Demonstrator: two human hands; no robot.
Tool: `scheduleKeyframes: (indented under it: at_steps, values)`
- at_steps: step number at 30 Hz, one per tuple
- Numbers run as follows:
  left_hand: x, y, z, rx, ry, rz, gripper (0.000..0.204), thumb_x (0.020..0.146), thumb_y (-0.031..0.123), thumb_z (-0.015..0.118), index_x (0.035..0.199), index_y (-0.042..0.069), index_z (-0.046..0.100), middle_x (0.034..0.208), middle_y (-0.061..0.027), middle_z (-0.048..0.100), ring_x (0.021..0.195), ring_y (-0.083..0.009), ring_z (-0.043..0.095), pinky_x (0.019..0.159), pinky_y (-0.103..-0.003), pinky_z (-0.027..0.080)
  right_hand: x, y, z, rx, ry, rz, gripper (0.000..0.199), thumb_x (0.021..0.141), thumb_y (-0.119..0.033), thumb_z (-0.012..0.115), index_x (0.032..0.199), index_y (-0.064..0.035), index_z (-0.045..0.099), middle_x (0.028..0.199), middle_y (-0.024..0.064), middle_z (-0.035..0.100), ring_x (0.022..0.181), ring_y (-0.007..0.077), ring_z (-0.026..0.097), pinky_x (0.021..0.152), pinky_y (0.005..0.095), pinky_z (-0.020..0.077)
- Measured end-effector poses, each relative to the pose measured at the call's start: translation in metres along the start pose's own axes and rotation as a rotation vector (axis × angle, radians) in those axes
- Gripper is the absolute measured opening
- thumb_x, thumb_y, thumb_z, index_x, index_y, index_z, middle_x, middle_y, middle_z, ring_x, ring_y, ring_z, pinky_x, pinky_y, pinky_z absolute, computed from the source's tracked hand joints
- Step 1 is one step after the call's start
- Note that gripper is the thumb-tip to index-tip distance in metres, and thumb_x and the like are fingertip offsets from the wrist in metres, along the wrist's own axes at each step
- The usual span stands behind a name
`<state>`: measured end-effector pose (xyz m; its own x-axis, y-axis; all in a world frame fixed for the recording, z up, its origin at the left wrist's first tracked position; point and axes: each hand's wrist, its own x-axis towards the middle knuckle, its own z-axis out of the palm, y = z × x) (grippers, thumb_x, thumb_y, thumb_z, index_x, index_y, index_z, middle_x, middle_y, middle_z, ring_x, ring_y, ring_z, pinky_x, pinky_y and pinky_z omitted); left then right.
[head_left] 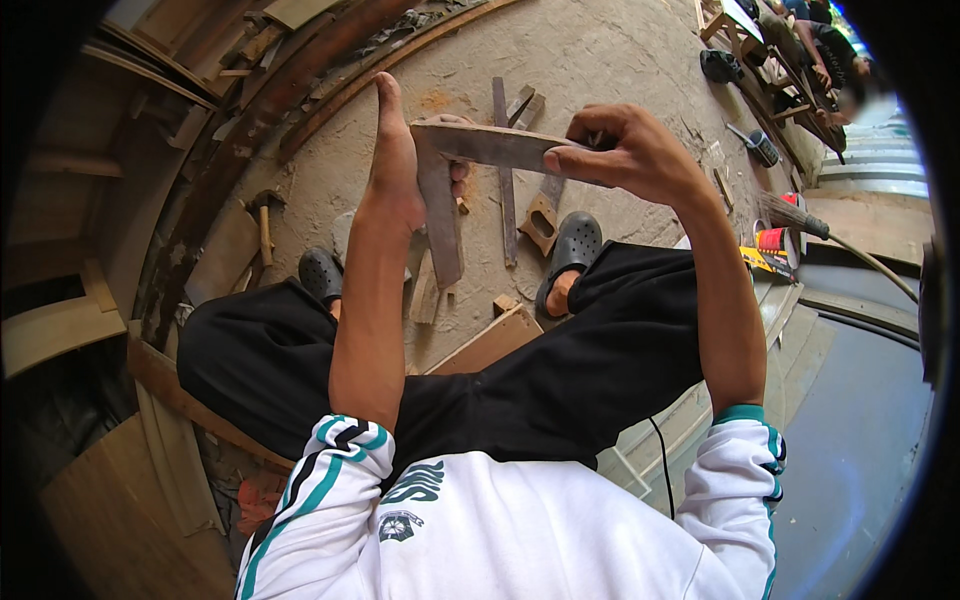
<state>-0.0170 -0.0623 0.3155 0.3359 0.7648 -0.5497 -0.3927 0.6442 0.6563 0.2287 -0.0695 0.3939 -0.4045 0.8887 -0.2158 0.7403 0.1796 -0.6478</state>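
Observation:
Above the floor in front of me, both hands hold an L-shaped wooden piece [490, 146], dark and flat-faced, joined at a corner. My left hand [393, 165] presses its palm to the corner, thumb pointing up, and its fingers curl behind the piece. With thumb and fingers, my right hand [630, 150] pinches the free end of the upper arm. The lower arm hangs toward my lap. Beneath lie a long dark strip [507, 215] and a handsaw with a wooden handle [541, 222], its blade partly hidden. A wood block [425, 292] lies near the lower arm.
A hammer [265, 235] rests at left beside wooden boards and a cabinet-like frame [75, 165]. My feet, in grey clogs [575, 243], flank a board [490, 340]. A broom [795, 214] and a can [770, 240] are at right. Another person [835, 60] is at far right.

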Motion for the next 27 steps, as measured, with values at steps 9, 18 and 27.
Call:
scheduleKeyframes:
  at_steps: [9,18,27]
  values:
    - [0.0016,-0.0028,0.0024,0.046,0.008,0.035,0.066,0.093,0.065,0.047,0.085,0.002,0.067,0.060,-0.0059,0.058,0.049,-0.0160,0.051,0.044,-0.033,0.042,0.0001,-0.0028,0.0019,-0.037,0.018,0.010,0.050,0.082,-0.049,0.078,0.078,0.0005,0.072,0.058,0.0048,0.057,0.053,0.0125,0.050,0.047,0.0314,0.0348]
    - [0.0031,-0.0057,0.0036,-0.008,0.026,0.044,0.029,0.090,0.037,0.061,0.082,0.008,0.058,0.061,-0.0063,0.058,0.050,-0.0149,0.053,0.043,-0.032,0.043,0.0028,0.0006,0.0027,-0.081,0.005,-0.039,0.051,0.081,-0.050,0.078,0.077,0.0009,0.072,0.057,0.0061,0.055,0.051,0.0139,0.049,0.046,0.0335,0.0363]
    - [0.0068,-0.0080,0.0001,-0.020,-0.036,0.012,0.024,0.087,0.030,0.058,0.080,0.008,0.059,0.062,-0.0060,0.058,0.050,-0.0152,0.053,0.044,-0.032,0.043,0.0017,-0.0010,0.0015,-0.096,-0.014,-0.001,0.053,0.081,-0.052,0.078,0.077,0.0010,0.072,0.057,0.0062,0.056,0.052,0.0141,0.051,0.047,0.0332,0.0373]
